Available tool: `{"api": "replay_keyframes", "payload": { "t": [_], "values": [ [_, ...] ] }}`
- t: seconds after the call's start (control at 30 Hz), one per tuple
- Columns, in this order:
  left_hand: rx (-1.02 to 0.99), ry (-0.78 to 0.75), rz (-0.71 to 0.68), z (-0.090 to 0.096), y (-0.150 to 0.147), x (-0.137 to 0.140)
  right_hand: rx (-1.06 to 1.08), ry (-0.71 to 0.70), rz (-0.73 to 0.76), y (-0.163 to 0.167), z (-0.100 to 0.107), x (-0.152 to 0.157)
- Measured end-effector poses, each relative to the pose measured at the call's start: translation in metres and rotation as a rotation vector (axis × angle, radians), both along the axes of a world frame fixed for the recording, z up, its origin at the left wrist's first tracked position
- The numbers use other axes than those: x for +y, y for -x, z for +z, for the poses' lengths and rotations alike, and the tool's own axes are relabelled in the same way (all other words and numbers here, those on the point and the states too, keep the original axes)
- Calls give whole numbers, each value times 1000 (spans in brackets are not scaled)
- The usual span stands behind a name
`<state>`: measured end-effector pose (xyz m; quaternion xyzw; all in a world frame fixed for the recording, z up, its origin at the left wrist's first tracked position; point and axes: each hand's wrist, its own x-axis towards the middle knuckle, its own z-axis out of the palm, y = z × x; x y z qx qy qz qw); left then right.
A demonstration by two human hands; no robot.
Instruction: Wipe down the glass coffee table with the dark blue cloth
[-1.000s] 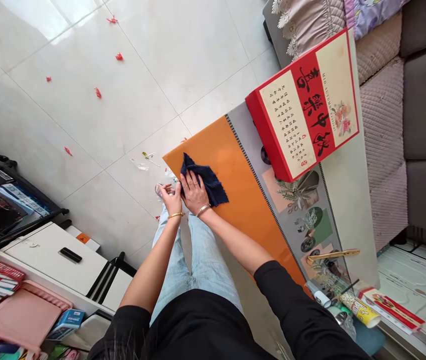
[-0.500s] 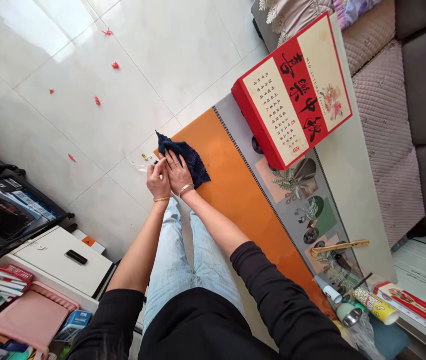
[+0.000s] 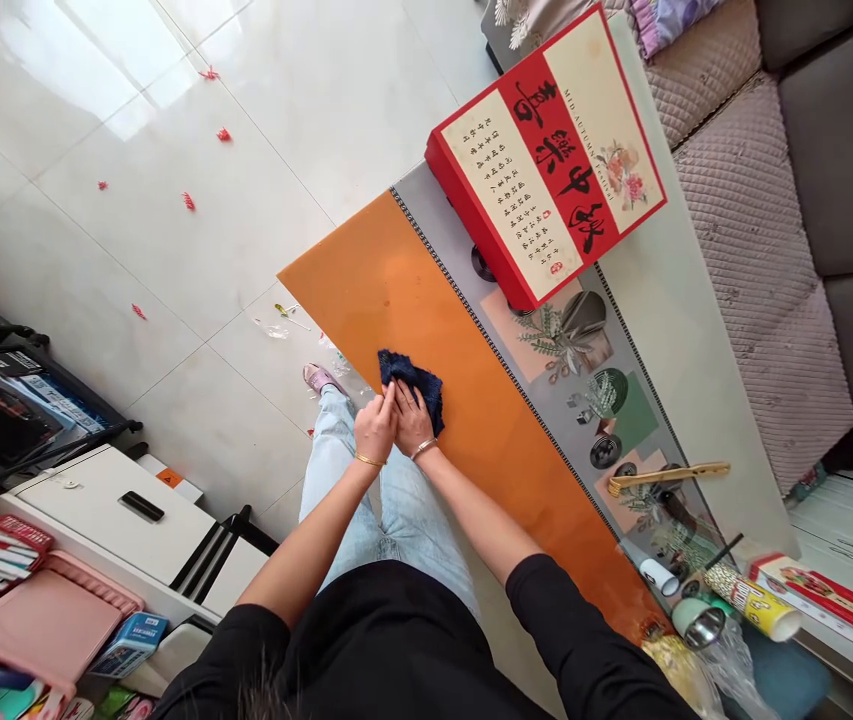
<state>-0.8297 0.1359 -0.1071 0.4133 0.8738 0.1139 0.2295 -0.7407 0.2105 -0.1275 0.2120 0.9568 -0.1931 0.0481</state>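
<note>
A dark blue cloth (image 3: pixel 420 384) lies bunched on the orange strip of the table (image 3: pixel 471 430), near its front edge. My right hand (image 3: pixel 412 420) presses on the cloth from above, its fingers bent over the fabric. Beside it, touching it, is my left hand (image 3: pixel 374 427), closed at the table's edge with fingertips against the cloth's near corner. Whatever those left fingers hold, if anything, is hidden.
A red and cream gift box (image 3: pixel 546 150) stands at the table's far end. A wooden stick-like tool (image 3: pixel 670 477), a yellow popcorn-patterned cup (image 3: pixel 760 605) and a steel-mouthed cup (image 3: pixel 700 625) are at right. Red scraps (image 3: pixel 188 201) and clear plastic (image 3: pixel 271 328) lie on the floor.
Both hands and the cloth have moved back along the table's edge, away from its far left corner, which now shows bare. The cloth is more bunched. The view has shifted slightly.
</note>
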Motion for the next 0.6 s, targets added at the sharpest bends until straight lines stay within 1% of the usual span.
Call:
{"api": "replay_keyframes", "payload": {
  "t": [0.07, 0.13, 0.2, 0.27, 0.33, 0.4, 0.53, 0.6],
  "values": [
    [-29, 4, -82, 4, -25, -7, -11, -10, 4, -31, 2, -6],
    [-60, 2, -126, 8, -43, -11, -15, -10, 7, -55, 6, -10],
    [-83, 6, -128, 12, -52, -12, -6, -2, 6, -66, 11, -10],
    [-95, 18, -108, 16, -50, -8, 25, 12, 7, -65, 17, -6],
    [-95, 35, -77, 19, -36, 0, 64, 38, 24, -50, 21, 2],
    [-78, 63, -24, 23, -11, 11, 90, 73, 40, -22, 22, 11],
    [-3, 120, 100, 27, 61, 37, 118, 115, 25, 60, 14, 28],
    [27, 133, 124, 28, 98, 49, 122, 120, 10, 100, 9, 33]
  ]
}}
